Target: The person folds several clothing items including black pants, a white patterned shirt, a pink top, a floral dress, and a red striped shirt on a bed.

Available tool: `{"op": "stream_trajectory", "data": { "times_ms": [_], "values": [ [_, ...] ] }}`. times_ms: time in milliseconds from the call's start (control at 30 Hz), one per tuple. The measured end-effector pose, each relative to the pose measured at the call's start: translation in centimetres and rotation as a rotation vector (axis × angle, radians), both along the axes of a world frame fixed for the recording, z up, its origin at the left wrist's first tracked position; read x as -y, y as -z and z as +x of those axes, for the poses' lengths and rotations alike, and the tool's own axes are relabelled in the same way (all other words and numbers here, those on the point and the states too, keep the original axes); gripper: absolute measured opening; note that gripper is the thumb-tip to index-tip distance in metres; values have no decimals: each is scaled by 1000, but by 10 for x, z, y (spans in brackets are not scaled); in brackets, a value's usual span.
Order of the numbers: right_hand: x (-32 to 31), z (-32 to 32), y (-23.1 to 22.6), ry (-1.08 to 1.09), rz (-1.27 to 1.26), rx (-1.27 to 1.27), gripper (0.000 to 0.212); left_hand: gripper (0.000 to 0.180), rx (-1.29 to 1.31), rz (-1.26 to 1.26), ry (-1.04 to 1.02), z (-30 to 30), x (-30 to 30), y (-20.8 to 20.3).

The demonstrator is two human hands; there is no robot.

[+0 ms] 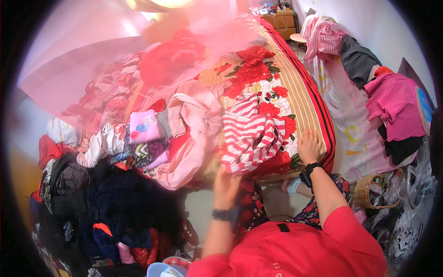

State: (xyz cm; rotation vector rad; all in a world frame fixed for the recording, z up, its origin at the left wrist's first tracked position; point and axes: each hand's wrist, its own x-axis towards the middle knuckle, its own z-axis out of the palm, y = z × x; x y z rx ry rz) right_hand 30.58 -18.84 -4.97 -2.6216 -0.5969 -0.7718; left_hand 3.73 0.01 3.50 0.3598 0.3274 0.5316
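A red-and-white striped garment (254,134) lies rumpled on the floral bedspread (307,115) in front of me. My left hand (226,187) is at the garment's near left corner. Motion smears its fingers, so I cannot make out whether they grip the cloth. To the right of the garment, my right hand (309,146) rests flat on the tan striped border with its fingers stretched out, holding nothing. A long pale pink cloth (194,124) spreads just left of the striped garment. Beside that cloth sits a folded lilac garment (144,126) with a blue flower print.
Sheer pink netting (184,55) hangs over the bed's far left. Dark clothes (124,194) are heaped at the lower left. Pink garments (392,106) and a grey one (357,60) drape along the right. A woven basket (369,191) stands at the lower right beside clear plastic bags (410,207).
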Motion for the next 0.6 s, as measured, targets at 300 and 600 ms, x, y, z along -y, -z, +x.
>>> {"op": "stream_trajectory", "data": {
  "times_ms": [300,600],
  "values": [
    [-23,-112,-43,-726,188,-256,55,30,153,-57,53,-48,15,-3],
    [-9,-125,-117,-952,1047,-1288,16,20,148,226,-164,-68,-17,-28]
  ]
}}
